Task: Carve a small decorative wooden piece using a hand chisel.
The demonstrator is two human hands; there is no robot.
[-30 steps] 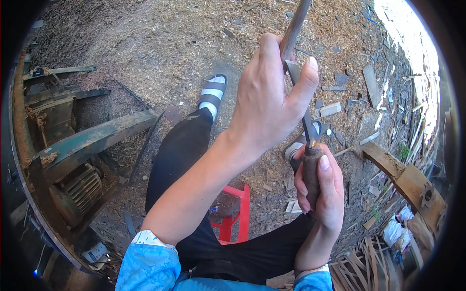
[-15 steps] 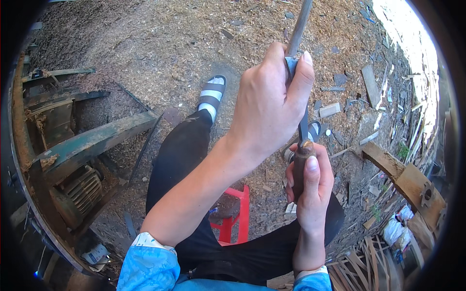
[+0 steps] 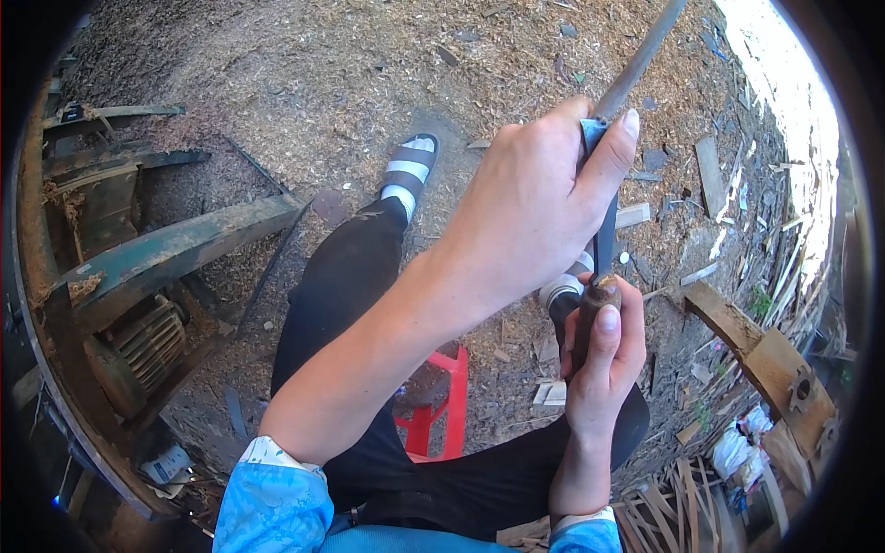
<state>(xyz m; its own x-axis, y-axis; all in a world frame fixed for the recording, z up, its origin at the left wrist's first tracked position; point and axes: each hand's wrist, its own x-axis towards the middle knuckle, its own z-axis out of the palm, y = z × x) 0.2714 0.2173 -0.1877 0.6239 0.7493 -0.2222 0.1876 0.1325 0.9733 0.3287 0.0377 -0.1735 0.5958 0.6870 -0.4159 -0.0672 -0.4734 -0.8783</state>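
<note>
My left hand [image 3: 530,198] is closed around the middle of a long, narrow tool. Beyond its fist a grey-brown rod [image 3: 640,63] slants up to the right, with a bluish metal piece [image 3: 592,138] at the thumb. A dark flat metal shank [image 3: 605,241] runs from the fist down to a brown wooden handle [image 3: 598,300]. Wrapped round that handle is my right hand [image 3: 604,355], thumb lying along it. My left fist hides the join between rod and shank, so I cannot tell whether they are one piece.
A red plastic stool [image 3: 454,405] stands between my legs. Rusty machine framing with a motor [image 3: 147,346] lies at left. On the right are a wooden beam with a toothed metal wheel [image 3: 800,389], white plastic bags [image 3: 737,452] and thin wood strips [image 3: 687,502]. Wood shavings cover the ground.
Both hands have shifted right and slightly down together with the tool. The rod's far end now leans further to the right. Both grips look the same.
</note>
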